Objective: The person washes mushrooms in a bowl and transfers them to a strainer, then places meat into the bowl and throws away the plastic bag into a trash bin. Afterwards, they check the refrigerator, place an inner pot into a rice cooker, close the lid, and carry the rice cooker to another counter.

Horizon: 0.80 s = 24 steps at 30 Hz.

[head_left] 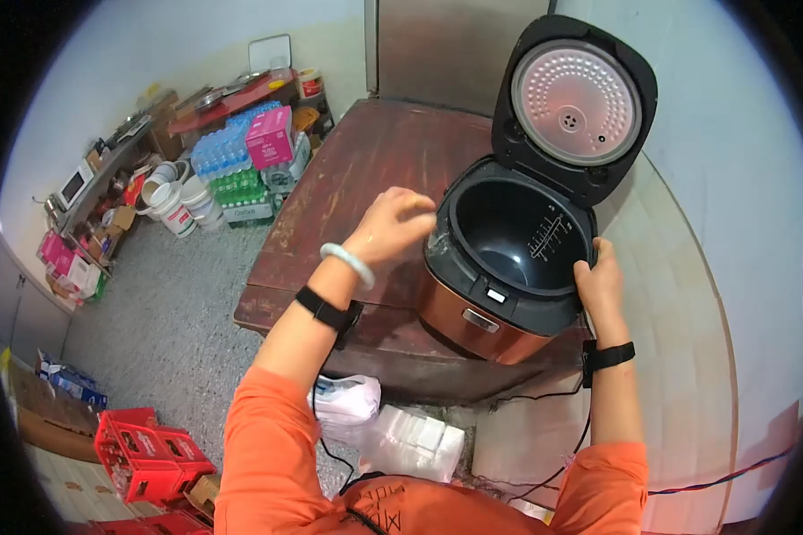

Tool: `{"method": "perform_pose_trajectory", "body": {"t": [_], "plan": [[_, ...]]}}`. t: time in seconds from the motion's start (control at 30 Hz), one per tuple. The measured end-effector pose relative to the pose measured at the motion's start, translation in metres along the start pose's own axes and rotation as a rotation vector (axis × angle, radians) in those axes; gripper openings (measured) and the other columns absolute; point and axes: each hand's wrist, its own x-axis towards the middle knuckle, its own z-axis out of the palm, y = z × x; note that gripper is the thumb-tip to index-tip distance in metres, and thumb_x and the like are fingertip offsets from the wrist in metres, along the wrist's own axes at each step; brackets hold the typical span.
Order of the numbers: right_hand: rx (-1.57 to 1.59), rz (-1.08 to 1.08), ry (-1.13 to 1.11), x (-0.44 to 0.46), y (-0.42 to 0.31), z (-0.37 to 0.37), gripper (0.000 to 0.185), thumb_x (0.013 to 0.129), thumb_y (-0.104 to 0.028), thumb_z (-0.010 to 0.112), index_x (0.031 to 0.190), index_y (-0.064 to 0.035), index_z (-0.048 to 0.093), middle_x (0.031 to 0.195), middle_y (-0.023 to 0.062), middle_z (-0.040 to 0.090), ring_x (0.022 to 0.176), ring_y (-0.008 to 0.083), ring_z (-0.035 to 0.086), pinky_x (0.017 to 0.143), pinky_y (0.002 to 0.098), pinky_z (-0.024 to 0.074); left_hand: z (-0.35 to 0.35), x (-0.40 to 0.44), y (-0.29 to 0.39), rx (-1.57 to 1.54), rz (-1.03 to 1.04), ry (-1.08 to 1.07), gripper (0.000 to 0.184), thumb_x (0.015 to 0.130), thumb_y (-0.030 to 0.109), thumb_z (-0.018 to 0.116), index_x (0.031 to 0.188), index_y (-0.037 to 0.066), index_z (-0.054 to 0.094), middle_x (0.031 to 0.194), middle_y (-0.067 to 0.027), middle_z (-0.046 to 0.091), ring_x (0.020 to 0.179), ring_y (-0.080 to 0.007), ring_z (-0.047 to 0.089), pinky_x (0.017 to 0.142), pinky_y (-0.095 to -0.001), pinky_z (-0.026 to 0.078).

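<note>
A copper-and-black rice cooker (484, 314) stands near the front edge of a brown table, its lid (575, 102) raised and tilted back. Inside sits a dark inner pot (509, 236) with white level marks on its wall; no food shows in it. My left hand (393, 223) is beside the cooker's left rim, fingers bent with a gap between them and nothing visible held. Whether its fingertips touch the rim I cannot tell. At the right rim, my right hand (602, 278) grips the cooker's edge, thumb toward the pot and fingers along the outside.
The brown table (357, 160) backs onto a metal panel. White bags (419, 441) lie below its front edge. Leftward on the floor are red crates (152, 455), white buckets (174, 207) and shrink-wrapped bottles (227, 152). A pale wall rises on the right, and dark cables hang by my arms.
</note>
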Motion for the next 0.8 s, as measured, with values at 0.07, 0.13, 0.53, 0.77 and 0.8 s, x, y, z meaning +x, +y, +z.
{"method": "perform_pose_trajectory", "body": {"t": [0.07, 0.13, 0.53, 0.77, 0.8], "plan": [[-0.182, 0.011, -0.011, -0.001, 0.003, 0.003, 0.035, 0.072, -0.017, 0.046, 0.104, -0.0057, 0.056, 0.096, 0.0220, 0.058, 0.091, 0.0380, 0.055, 0.082, 0.0427, 0.0416, -0.002, -0.013, 0.017, 0.063, -0.007, -0.084, 0.029, 0.073, 0.025, 0.058, 0.095, 0.007, 0.062, 0.106, -0.0148, 0.051, 0.103, -0.0303, 0.044, 0.086, -0.0367, 0.036], [-0.202, -0.003, -0.022, -0.002, 0.008, 0.005, 0.035, 0.073, -0.017, 0.044, 0.103, -0.0056, 0.057, 0.095, 0.0222, 0.058, 0.090, 0.0383, 0.054, 0.081, 0.0436, 0.0417, 0.004, -0.021, 0.028, 0.274, 0.097, 0.041, 0.030, 0.072, 0.024, 0.059, 0.096, 0.007, 0.062, 0.107, -0.0156, 0.050, 0.104, -0.0312, 0.043, 0.090, -0.0398, 0.033], [-0.205, -0.099, 0.032, -0.005, 0.017, 0.009, 0.033, 0.076, -0.018, 0.041, 0.103, -0.0073, 0.058, 0.095, 0.0209, 0.058, 0.088, 0.0370, 0.055, 0.077, 0.0446, 0.0428, -0.015, -0.010, 0.039, -0.043, 0.018, 0.113, 0.016, 0.078, 0.018, 0.055, 0.076, 0.003, 0.055, 0.081, -0.0087, 0.059, 0.082, -0.0224, 0.056, 0.074, -0.0345, 0.043], [-0.186, -0.105, 0.064, -0.007, 0.019, 0.012, 0.034, 0.076, -0.018, 0.041, 0.104, -0.0079, 0.058, 0.097, 0.0196, 0.058, 0.090, 0.0357, 0.055, 0.077, 0.0442, 0.0430, -0.044, -0.040, 0.107, -0.215, -0.086, -0.493, 0.022, 0.080, 0.020, 0.051, 0.071, 0.000, 0.055, 0.067, -0.0134, 0.055, 0.063, -0.0291, 0.053, 0.057, -0.0345, 0.042], [-0.185, -0.103, 0.061, -0.008, 0.021, 0.012, 0.034, 0.076, -0.018, 0.041, 0.104, -0.0079, 0.058, 0.097, 0.0196, 0.058, 0.090, 0.0357, 0.055, 0.077, 0.0442, 0.0430, -0.047, -0.036, 0.105, -0.281, -0.159, -0.408, 0.022, 0.080, 0.019, 0.052, 0.068, 0.000, 0.055, 0.059, -0.0126, 0.052, 0.056, -0.0292, 0.051, 0.053, -0.0324, 0.042]]}}
